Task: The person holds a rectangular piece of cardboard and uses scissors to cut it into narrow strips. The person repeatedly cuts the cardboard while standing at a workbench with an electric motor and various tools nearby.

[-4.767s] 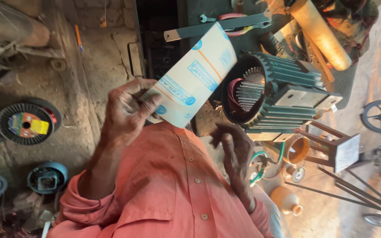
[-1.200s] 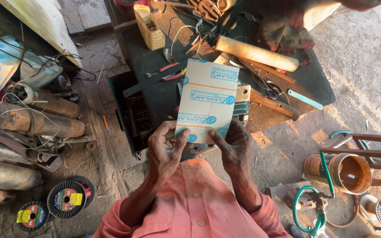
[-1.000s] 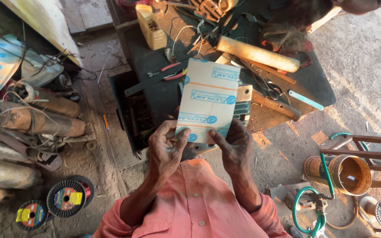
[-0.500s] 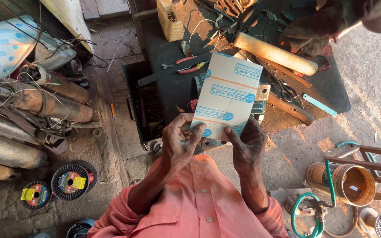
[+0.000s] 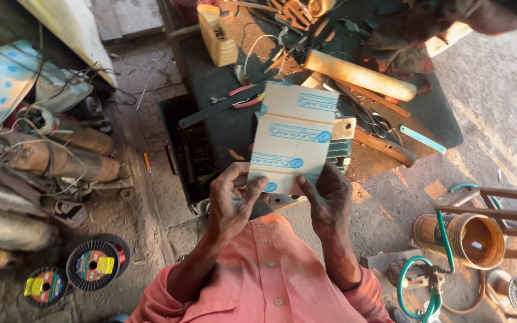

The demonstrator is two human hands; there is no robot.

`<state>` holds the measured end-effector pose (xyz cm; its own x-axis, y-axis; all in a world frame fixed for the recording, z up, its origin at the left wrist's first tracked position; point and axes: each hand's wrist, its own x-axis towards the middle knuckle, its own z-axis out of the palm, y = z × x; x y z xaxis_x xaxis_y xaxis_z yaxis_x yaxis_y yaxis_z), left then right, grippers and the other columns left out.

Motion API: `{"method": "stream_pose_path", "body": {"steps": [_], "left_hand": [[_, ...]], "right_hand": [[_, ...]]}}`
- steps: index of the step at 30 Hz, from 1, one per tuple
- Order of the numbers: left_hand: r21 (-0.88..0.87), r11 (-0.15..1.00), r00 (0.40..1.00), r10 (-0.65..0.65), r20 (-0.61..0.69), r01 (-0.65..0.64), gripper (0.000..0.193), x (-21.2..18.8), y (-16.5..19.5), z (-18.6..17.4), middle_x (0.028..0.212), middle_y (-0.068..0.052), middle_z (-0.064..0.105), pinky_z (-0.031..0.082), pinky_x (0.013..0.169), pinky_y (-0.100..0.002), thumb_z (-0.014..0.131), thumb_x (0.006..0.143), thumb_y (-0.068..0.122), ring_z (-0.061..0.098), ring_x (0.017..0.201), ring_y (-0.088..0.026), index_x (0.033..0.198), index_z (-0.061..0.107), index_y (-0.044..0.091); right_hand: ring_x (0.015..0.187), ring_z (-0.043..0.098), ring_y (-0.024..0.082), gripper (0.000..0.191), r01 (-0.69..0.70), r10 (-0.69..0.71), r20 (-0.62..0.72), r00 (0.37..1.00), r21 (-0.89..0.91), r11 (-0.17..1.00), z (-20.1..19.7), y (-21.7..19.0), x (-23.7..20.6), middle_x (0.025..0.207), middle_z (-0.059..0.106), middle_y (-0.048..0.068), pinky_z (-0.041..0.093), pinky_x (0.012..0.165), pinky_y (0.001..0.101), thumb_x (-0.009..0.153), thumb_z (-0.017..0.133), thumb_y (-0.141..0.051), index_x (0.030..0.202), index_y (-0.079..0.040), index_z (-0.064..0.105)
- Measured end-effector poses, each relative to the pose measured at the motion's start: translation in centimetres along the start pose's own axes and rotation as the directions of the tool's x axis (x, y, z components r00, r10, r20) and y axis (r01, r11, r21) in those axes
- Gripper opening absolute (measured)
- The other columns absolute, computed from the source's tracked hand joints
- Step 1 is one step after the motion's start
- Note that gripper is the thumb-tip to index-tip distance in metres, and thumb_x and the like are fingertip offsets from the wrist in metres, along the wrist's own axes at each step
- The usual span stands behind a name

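Observation:
I hold a pale sheet of insulation paper (image 5: 294,134) with blue printed patches upright in front of my chest, over the edge of a dark workbench (image 5: 222,119). My left hand (image 5: 231,200) pinches its lower left corner, thumb on the front. My right hand (image 5: 329,197) grips its lower right edge. Both sleeves are salmon pink. A ribbed grey motor housing (image 5: 337,149) is mostly hidden behind the sheet.
The bench carries a wooden mallet (image 5: 360,75), red-handled pliers (image 5: 243,96), scissors (image 5: 375,122) and a wooden block (image 5: 218,33). Old cylinders (image 5: 61,158) lie at left, wire spools (image 5: 94,263) on the floor. A brown bucket (image 5: 471,239) and green hose (image 5: 423,287) are at right.
Earlier only my left hand held the sheet beside a green motor. Both hands now hold it over the bench. Over the last second the view shifted slightly; the grip stays the same.

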<state>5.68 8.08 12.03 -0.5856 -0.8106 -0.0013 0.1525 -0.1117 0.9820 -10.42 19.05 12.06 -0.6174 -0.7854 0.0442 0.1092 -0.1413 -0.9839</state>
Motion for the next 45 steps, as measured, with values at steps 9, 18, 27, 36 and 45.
{"method": "stream_pose_path", "body": {"steps": [9,18,27,36,45], "left_hand": [[-0.053,0.997,0.998,-0.057,0.030,0.059,0.034,0.2,0.1,-1.0,0.098,-0.016,0.078,0.062,0.073,-0.028,0.068,0.099,0.022,0.074,0.080,-0.015,0.117,0.063,-0.007],[-0.015,1.000,0.999,-0.010,0.040,0.010,0.037,0.3,0.4,-1.1,0.100,-0.015,0.079,0.062,0.070,-0.026,0.068,0.098,0.019,0.073,0.081,-0.015,0.126,0.062,-0.005],[0.004,0.994,0.990,0.108,0.091,-0.109,0.041,0.0,0.5,-1.4,0.109,-0.017,0.077,0.066,0.078,-0.028,0.069,0.098,0.011,0.076,0.096,-0.018,0.133,0.056,-0.004],[0.015,0.992,0.992,0.121,0.040,-0.122,0.042,0.4,0.6,-1.1,0.106,-0.019,0.077,0.070,0.077,-0.031,0.071,0.096,0.010,0.078,0.096,-0.021,0.132,0.056,-0.005],[0.048,0.986,0.987,0.159,-0.024,-0.158,0.033,0.2,-0.1,-0.3,0.105,-0.020,0.078,0.068,0.077,-0.030,0.070,0.099,0.013,0.078,0.094,-0.020,0.122,0.062,-0.009]], "right_hand": [[0.090,0.073,0.018,0.032,-0.047,0.049,0.019,0.999,-0.075,0.996,0.2,-1.0,0.2,0.107,0.075,0.014,0.061,0.073,0.0328,0.099,0.065,-0.008,0.127,0.008,0.062],[0.085,0.070,0.017,0.026,0.000,0.004,0.043,0.999,-0.101,0.995,0.7,-1.9,0.6,0.102,0.075,0.013,0.059,0.070,0.0322,0.101,0.059,-0.006,0.123,0.008,0.064],[0.085,0.069,0.016,0.029,0.032,-0.033,0.063,0.997,0.008,0.999,0.8,-1.3,0.5,0.101,0.075,0.012,0.057,0.070,0.0316,0.103,0.063,-0.013,0.122,0.007,0.065],[0.085,0.072,0.017,0.029,0.033,-0.032,0.058,0.998,-0.020,0.999,0.8,-1.2,0.6,0.100,0.076,0.013,0.059,0.069,0.0317,0.097,0.069,-0.008,0.120,0.008,0.064],[0.088,0.073,0.014,0.030,0.057,-0.057,0.002,0.998,-0.037,0.998,1.1,-0.7,0.2,0.102,0.076,0.013,0.060,0.076,0.0294,0.092,0.076,-0.004,0.118,0.006,0.065]]}}
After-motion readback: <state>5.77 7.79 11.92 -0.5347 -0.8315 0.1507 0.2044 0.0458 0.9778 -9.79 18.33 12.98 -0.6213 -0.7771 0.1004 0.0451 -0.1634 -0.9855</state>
